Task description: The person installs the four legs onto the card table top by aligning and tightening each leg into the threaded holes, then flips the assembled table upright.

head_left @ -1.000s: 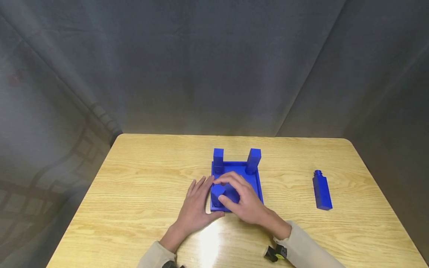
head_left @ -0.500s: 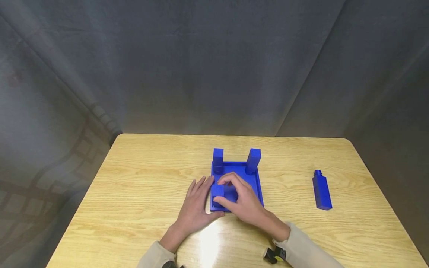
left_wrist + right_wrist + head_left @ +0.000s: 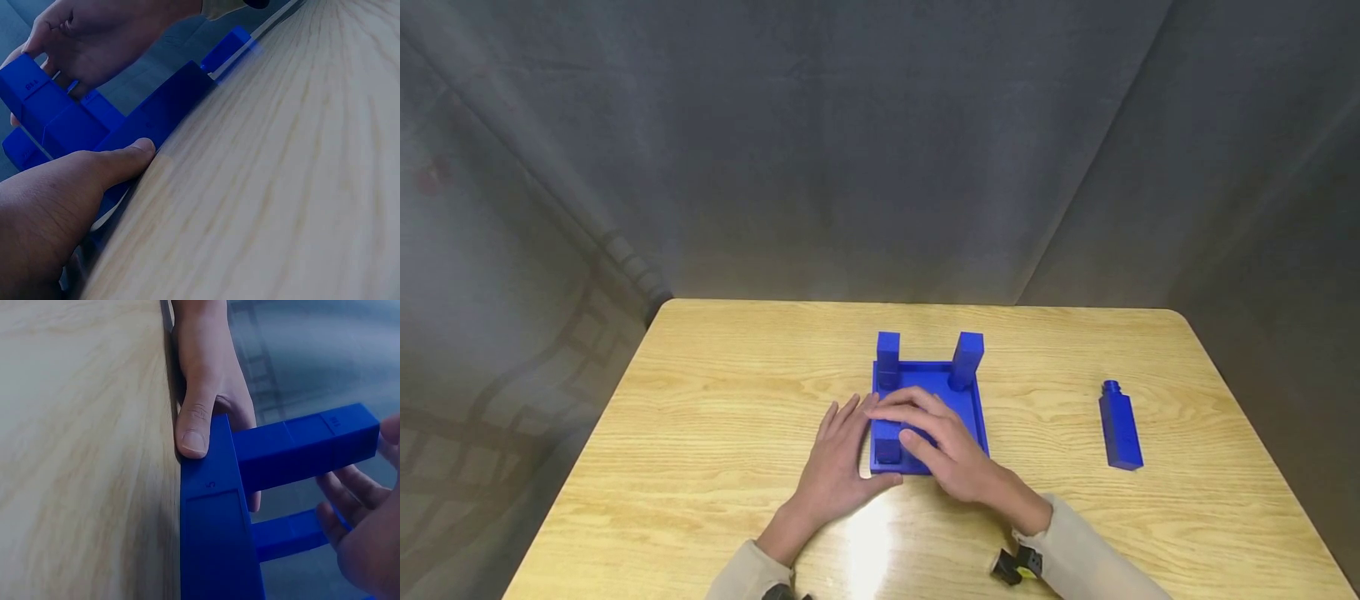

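A blue square tabletop (image 3: 951, 407) with a raised rim lies on the wooden table. Blue table legs stand upright at its back left (image 3: 888, 354) and back right (image 3: 967, 358) corners. A further blue leg (image 3: 887, 446) is upright at the front left corner, marked with small print in the wrist views. My left hand (image 3: 844, 468) holds that corner, thumb (image 3: 134, 159) on the front wall and fingers along the left side. My right hand (image 3: 947, 446) is at the top of the front left leg, fingers curled around behind it and thumb at its right side.
A loose blue leg (image 3: 1122, 429) with a threaded end lies to the right on the wooden table (image 3: 737, 358). A dark grey curtain (image 3: 880, 150) hangs behind and at both sides. Both wrists wear black devices.
My right hand's fingers have shifted around the front left leg; the thumb has drawn back to the right and the fingertips reach further left. My left hand and the tabletop stay put.
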Demonstrator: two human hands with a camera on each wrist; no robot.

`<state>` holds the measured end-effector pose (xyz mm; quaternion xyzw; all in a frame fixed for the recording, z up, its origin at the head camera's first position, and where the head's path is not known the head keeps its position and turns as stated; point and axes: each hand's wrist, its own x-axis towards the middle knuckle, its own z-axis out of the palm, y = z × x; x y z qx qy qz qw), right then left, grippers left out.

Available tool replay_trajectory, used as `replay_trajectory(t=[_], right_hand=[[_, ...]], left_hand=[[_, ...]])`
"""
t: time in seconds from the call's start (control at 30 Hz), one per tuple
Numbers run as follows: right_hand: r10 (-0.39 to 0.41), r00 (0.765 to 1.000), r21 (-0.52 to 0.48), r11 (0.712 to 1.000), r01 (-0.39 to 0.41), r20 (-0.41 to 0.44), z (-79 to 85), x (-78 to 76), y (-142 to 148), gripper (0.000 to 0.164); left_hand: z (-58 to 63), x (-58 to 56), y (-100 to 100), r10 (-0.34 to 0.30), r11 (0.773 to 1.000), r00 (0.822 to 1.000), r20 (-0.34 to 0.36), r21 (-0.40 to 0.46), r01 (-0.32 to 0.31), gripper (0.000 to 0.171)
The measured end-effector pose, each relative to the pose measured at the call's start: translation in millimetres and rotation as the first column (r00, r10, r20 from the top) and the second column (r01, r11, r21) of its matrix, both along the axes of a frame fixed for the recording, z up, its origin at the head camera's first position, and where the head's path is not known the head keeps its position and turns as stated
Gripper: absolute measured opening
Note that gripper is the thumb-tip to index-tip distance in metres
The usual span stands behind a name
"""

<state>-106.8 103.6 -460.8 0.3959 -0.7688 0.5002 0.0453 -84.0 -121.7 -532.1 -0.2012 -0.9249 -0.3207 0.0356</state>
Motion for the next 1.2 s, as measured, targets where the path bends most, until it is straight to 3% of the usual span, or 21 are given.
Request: replay_trajectory(t=[0.67, 1.2], right_hand=[[0.044, 0.998, 0.062, 0.997, -0.047, 0.045, 2.4, -2.9, 2.8, 0.039], [0.058, 0.988, 0.125, 0.989, -0.077, 0.146, 2.8, -2.2, 5.6, 0.036]], left_hand=[[0.8, -0.1, 0.3, 0.008, 1.0, 1.0, 0.01, -0.01, -0.008, 0.119], [1.6, 0.8, 0.2, 0.005, 1.0, 1.0, 0.012, 0.015, -0.005, 0.117]])
